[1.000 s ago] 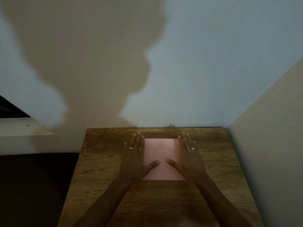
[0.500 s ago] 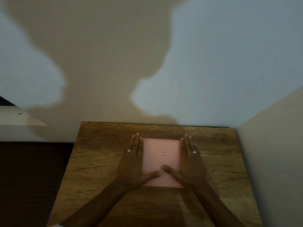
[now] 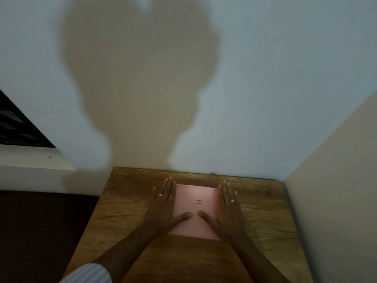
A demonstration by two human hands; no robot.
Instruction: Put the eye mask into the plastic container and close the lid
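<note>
Both hands are spread flat, palms down, fingers straight and together, not gripping anything. The left hand (image 3: 163, 209) lies along the left edge of the pink lid (image 3: 193, 209), and its thumb angles inward onto the lid's near half. The right hand (image 3: 228, 211) mirrors it on the right edge, thumb pointing in too, so the two thumb tips sit near each other without touching. Each hand has a silver ring (image 3: 160, 194) on one finger.

The lid is a flat, smooth, matte pink rectangle with a tiny sticker or logo (image 3: 198, 202) near its middle. It covers the plastic container, so I can't see the container body or the eye mask at all, and can't tell if the mask is inside.

Both forearms come in from the bottom of the frame and splay outward, and a striped blue-white sleeve (image 3: 87, 272) shows at the left elbow.

The box sits on a wooden surface (image 3: 126, 201) with a rough, knotty grain, pushed against a pale wall (image 3: 285, 78) that carries a big shadow (image 3: 140, 78) of the person.
</note>
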